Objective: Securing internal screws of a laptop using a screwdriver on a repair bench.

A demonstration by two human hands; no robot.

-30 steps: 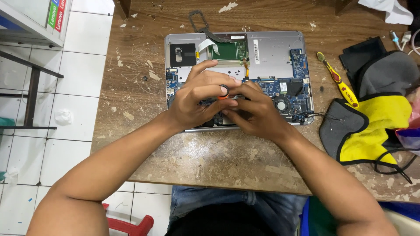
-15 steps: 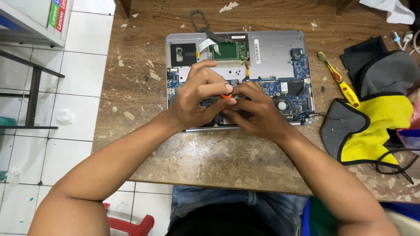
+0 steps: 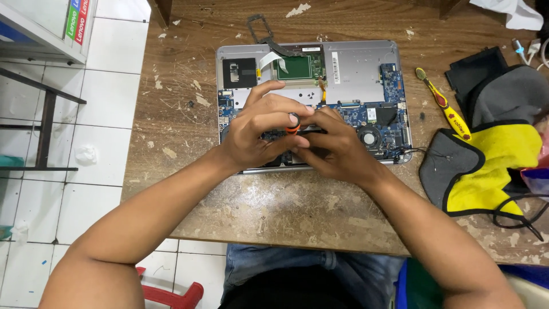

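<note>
Opened laptop [image 3: 354, 68] lies bottom-up on the worn wooden table [image 3: 183, 114], back cover off, so the shell works as a tray: blue mainboard [image 3: 389, 80] w/ round fan [image 3: 369, 138] on the right, green card [image 3: 298, 67] w/ white ribbon cable [image 3: 267, 59] at the far middle, black square pad [image 3: 239, 72] at far left. My left hand [image 3: 257, 131] and right hand [image 3: 334, 146] meet over the near-middle of the board, fingers pressed together. Between them I'm gripping a small screwdriver [image 3: 293, 122], orange and black w/ a pale cap, standing roughly upright; left thumb and fingers wrapped round its top, right hand closed lower down beside it. Tip is hidden under my fingers, can't tell what it touches. Right of the laptop, apart from my hands: a yellow-handled toothbrush [image 3: 449, 111], then a yellow and grey pouch [image 3: 486, 166] w/ a black cable [image 3: 517, 212] near it. Far of the laptop lies a black bracket [image 3: 257, 28].
</note>
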